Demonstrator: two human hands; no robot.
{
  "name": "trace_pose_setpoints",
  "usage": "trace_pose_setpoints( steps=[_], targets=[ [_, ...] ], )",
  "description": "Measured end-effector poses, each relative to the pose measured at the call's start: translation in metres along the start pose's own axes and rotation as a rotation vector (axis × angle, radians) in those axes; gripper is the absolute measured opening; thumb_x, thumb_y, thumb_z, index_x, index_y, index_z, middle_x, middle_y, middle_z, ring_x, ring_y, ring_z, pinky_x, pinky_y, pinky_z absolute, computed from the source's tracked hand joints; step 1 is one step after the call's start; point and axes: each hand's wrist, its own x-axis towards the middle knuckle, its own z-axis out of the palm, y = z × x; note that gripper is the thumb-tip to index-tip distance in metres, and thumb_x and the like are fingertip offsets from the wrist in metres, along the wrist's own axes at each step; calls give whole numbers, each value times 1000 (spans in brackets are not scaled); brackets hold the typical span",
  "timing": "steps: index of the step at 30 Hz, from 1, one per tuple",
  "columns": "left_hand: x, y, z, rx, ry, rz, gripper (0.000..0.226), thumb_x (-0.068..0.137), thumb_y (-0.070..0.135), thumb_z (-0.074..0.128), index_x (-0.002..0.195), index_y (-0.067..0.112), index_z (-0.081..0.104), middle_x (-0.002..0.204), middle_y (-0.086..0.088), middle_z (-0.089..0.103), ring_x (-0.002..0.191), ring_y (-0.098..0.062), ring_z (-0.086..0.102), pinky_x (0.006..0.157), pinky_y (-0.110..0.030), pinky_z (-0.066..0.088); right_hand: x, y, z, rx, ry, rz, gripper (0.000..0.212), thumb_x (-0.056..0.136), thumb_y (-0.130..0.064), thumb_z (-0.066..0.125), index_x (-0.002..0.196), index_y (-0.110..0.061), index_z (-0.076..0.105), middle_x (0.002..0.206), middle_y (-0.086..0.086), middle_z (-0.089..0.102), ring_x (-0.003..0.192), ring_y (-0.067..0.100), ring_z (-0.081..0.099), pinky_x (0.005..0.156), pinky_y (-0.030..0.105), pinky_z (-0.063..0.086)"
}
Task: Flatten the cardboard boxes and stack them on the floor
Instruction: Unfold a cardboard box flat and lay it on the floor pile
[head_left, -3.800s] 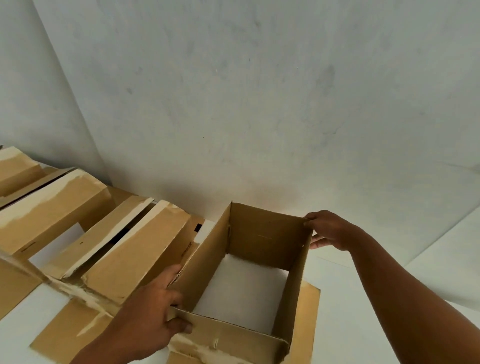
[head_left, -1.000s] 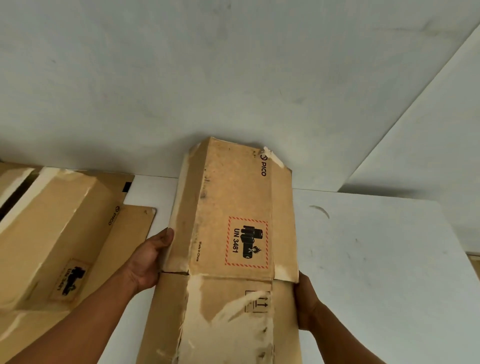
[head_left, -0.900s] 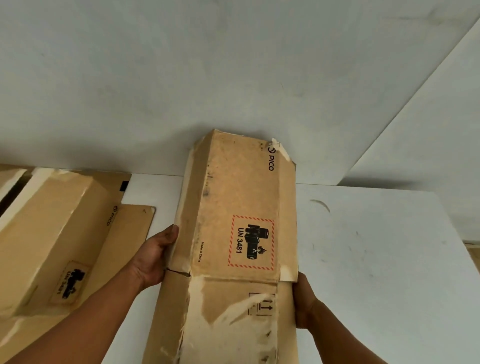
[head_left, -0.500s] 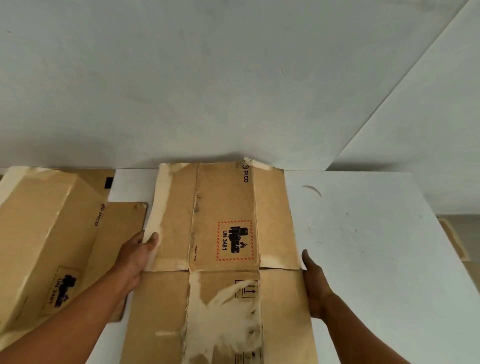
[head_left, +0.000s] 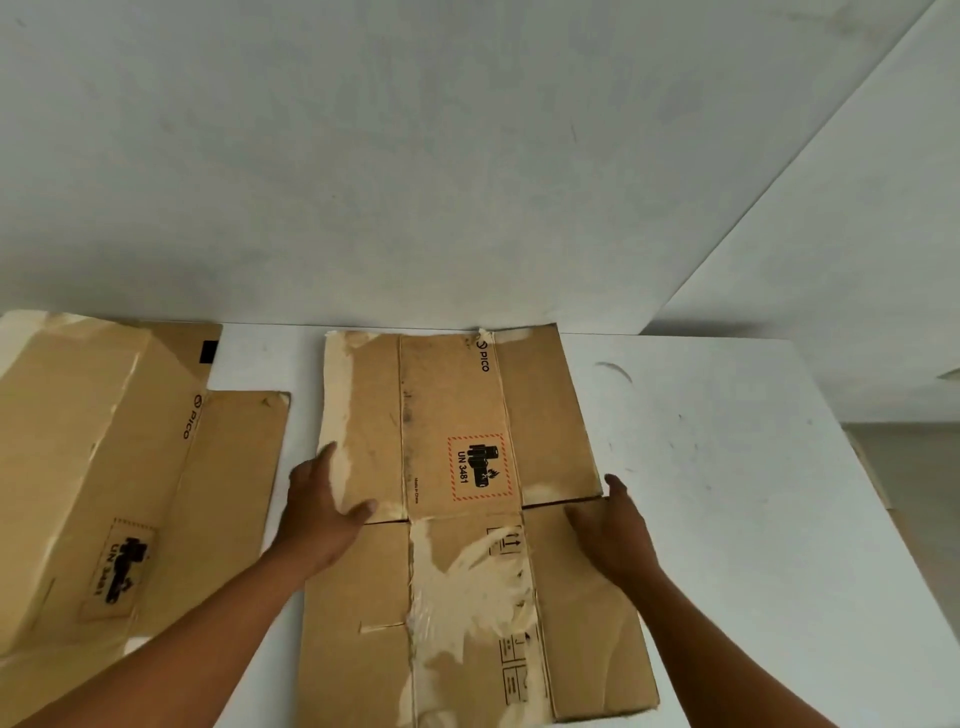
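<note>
A flattened brown cardboard box lies spread on the white surface, its far edge against the wall. It bears a red-framed UN 3481 label and torn tape marks. My left hand rests palm down on its left flap, fingers spread. My right hand lies flat on its right edge where two flaps meet. Neither hand grips anything.
To the left stands another cardboard box, still in box form, with an open flap lying flat beside it. Grey walls meet in a corner at the back right. A strip of floor shows at the far right.
The box went from an open box, to a collapsed bundle lifted in both hands, to lying flat. Both hands have moved from its side edges onto its top face.
</note>
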Motion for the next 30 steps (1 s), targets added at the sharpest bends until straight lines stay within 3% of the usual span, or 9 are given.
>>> trace_pose_setpoints(
  steps=[4, 6, 10, 14, 21, 23, 25, 27, 30],
  targets=[
    [-20, 5, 25, 489, -112, 142, 119, 67, 81, 61, 151, 43, -16, 152, -18, -41, 143, -40, -30, 117, -62, 5, -17, -7, 34, -496, 60, -335, 108, 79, -81, 47, 156, -32, -12, 164, 9, -19, 152, 33, -10, 121, 48, 7],
    [-29, 9, 37, 662, -126, 178, 118, 64, 90, 48, 145, 41, -22, 146, -16, -51, 136, -45, -40, 108, -73, -4, -23, -12, 53, -609, -22, -440, 98, 81, -86, 31, 153, -40, -20, 158, 4, -36, 148, 30, -28, 120, 50, -9],
    [-37, 6, 59, 745, -171, 146, 111, 67, 94, 30, 149, 40, -24, 144, -13, -53, 135, -45, -42, 101, -80, -7, -35, -6, 88, -647, -87, -484, 80, 91, -77, 15, 149, -43, -26, 155, -1, -43, 144, 26, -37, 120, 56, -13],
    [-37, -5, 66, 730, -158, 150, 105, 71, 93, 20, 143, 41, -35, 145, -9, -53, 135, -41, -43, 104, -78, -6, -37, 2, 101, -660, 6, -475, 76, 93, -75, 10, 151, -39, -23, 159, 1, -36, 146, 25, -34, 120, 57, -9],
    [-36, -12, 68, 673, -108, 192, 102, 68, 97, 20, 144, 48, -28, 152, -5, -45, 138, -36, -42, 107, -73, -15, -32, 8, 109, -640, 91, -503, 79, 92, -73, 17, 156, -35, -11, 164, 4, -22, 151, 27, -21, 121, 57, -2],
    [-34, -16, 70, 618, -59, 200, 97, 72, 93, 25, 149, 51, -15, 157, -2, -37, 143, -34, -34, 109, -70, -11, -32, 8, 108, -638, 72, -497, 79, 92, -73, 17, 155, -37, -13, 163, 3, -25, 150, 26, -24, 121, 55, -5],
    [-33, -16, 68, 521, 53, 171, 80, 78, 83, 36, 150, 54, 15, 163, -4, -22, 149, -32, -16, 113, -66, 2, -30, 7, 107, -610, 61, -489, 74, 94, -70, 16, 155, -39, -11, 164, 1, -23, 150, 23, -24, 122, 51, -9],
    [-32, -13, 63, 408, 180, 58, 67, 81, 70, 54, 143, 48, 39, 164, -7, -9, 150, -32, -2, 114, -59, 18, -25, 5, 102, -524, 99, -455, 66, 98, -64, 16, 157, -38, 2, 167, 0, -3, 153, 21, -8, 123, 46, -2],
    [-31, -1, 55, 328, 189, -172, 70, 78, 65, 65, 142, 45, 43, 161, -9, 1, 149, -30, 5, 107, -54, 30, -10, 7, 83, -441, 199, -308, 66, 95, -68, 25, 153, -36, 24, 161, 4, 20, 149, 25, 17, 121, 45, 18]
  ],
)
